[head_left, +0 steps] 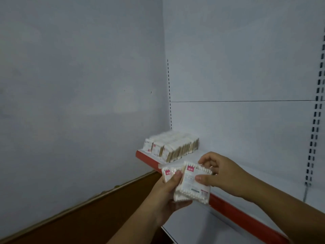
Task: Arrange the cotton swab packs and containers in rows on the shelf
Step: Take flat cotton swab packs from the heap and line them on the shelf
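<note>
Two flat cotton swab packs with pink labels are held in front of the shelf edge. My left hand [167, 192] grips both from below, its thumb lying across the left pack [169, 172]. My right hand [219, 175] pinches the top and front of the right pack [191, 187], which is tilted. Rows of wooden-stick swab packs [171, 147] stand upright at the far left end of the white shelf [249, 187], against the back panel.
The shelf has a red front strip [246, 219] running down to the right. A lower white shelf [193, 228] lies beneath it. Slotted uprights [314, 120] stand at the right. A plain wall is on the left, with brown floor and skirting [88, 212] below it.
</note>
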